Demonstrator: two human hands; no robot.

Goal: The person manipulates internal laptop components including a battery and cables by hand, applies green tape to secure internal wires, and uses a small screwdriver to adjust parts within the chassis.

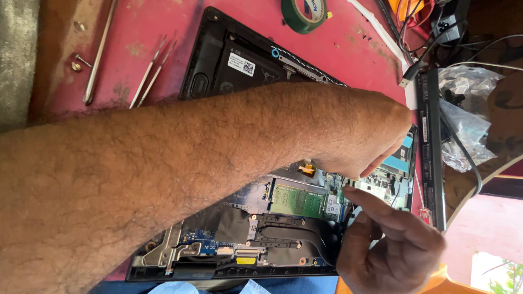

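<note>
A: Fingers first. Left hand (pixel 365 136) comes in from above, fingers curled down together onto the board near the small module by the far edge of the opened laptop (pixel 283 218). Can't tell if they actually pinch anything (knuckles hide the tips).

B: Right hand (pixel 392 245)?

A: Forefinger stretched out, tip touching the same spot from below; the other fingers loosely folded, holding nothing I can see.

B: Step?

A: Looks like working a small part or connector at that board edge, next to the green memory stick (pixel 298 201). Seated or loose, unclear.

B: Next move needs?

A: My guess: light, even pressure and a clear look at the tips.

B: Around it?

A: Laptop lies open on the red table (pixel 136 49); tweezers (pixel 152 71), a screwdriver (pixel 99 54), loose screws (pixel 79 60) and green tape roll (pixel 304 13) well apart.
</note>
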